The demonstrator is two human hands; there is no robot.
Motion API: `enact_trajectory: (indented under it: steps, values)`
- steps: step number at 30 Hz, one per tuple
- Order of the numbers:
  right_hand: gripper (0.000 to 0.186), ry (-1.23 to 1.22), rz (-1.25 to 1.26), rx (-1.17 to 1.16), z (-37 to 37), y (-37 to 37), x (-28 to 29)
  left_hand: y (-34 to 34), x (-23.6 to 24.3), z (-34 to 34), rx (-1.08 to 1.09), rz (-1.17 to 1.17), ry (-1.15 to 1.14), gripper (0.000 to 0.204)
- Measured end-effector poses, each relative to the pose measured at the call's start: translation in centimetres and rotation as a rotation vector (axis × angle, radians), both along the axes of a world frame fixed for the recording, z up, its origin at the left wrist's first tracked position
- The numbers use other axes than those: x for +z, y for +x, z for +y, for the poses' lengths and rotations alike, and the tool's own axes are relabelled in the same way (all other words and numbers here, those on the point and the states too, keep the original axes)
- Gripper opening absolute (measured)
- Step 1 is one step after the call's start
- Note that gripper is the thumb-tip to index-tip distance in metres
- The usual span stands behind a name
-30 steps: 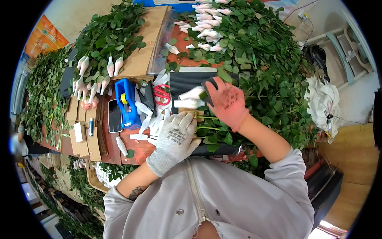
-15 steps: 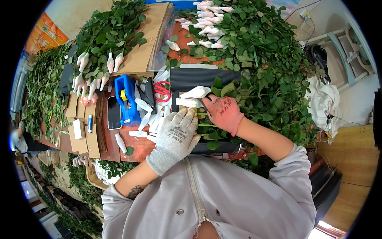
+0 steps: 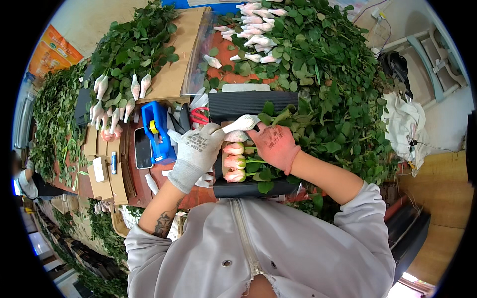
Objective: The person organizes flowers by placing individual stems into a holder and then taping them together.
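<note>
My left hand (image 3: 198,148), in a grey glove, pinches the narrow left end of a white net sleeve (image 3: 242,123) that covers a rose bud. My right hand (image 3: 276,144), in a red glove, is closed at the base of that rose, where a small black piece shows by the fingers. Just below lies another bud (image 3: 235,135) in a net sleeve, partly hidden. Three bare pink roses (image 3: 234,162) line up under it, their stems running right beneath my right hand. They lie in a black ridged holder (image 3: 253,105).
A blue tape dispenser (image 3: 158,134), a phone (image 3: 143,149) and red-handled scissors (image 3: 199,115) lie to the left. Loose white sleeves (image 3: 151,184) are scattered nearby. Netted roses (image 3: 258,30) with heaped leaves (image 3: 328,99) fill the back and right. Cardboard sheets (image 3: 174,64) stand at the back left.
My left hand has moved up and left, off the lower buds, uncovering three pink roses. It now pinches the sleeve's end. My right hand has stayed nearly in place.
</note>
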State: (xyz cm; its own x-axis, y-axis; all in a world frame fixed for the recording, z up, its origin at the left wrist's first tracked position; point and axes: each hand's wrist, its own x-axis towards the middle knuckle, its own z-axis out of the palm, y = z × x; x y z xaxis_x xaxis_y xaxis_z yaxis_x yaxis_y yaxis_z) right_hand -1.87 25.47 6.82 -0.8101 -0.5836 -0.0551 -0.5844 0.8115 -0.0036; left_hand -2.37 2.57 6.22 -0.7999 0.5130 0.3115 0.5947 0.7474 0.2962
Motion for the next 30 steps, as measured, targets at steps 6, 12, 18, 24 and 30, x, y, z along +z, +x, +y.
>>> enact_trajectory:
  steps: [6, 12, 18, 24, 30]
  values:
    - [0.046, -0.067, 0.032, -0.054, 1.0, 0.4, -1.3, -0.9, -0.4, 0.2, 0.045, 0.014, -0.087, 0.017]
    - [0.043, -0.041, 0.024, -0.065, 0.7, 0.2, -1.3, -0.6, 1.3, -0.5, 0.080, 0.035, -0.071, 0.017]
    - [0.036, -0.054, 0.020, -0.076, 0.3, 0.3, -1.3, 0.4, 5.8, -4.9, 0.354, 0.114, -0.128, 0.026]
    - [0.032, 0.033, -0.040, -0.051, -0.5, 0.3, 0.5, 4.9, 5.0, 2.6, -0.211, -0.071, -0.043, 0.041]
    - [0.035, -0.175, 0.410, 0.147, 0.8, 3.0, 3.3, 4.2, 2.2, 3.9, -0.035, -0.189, -0.199, 0.060]
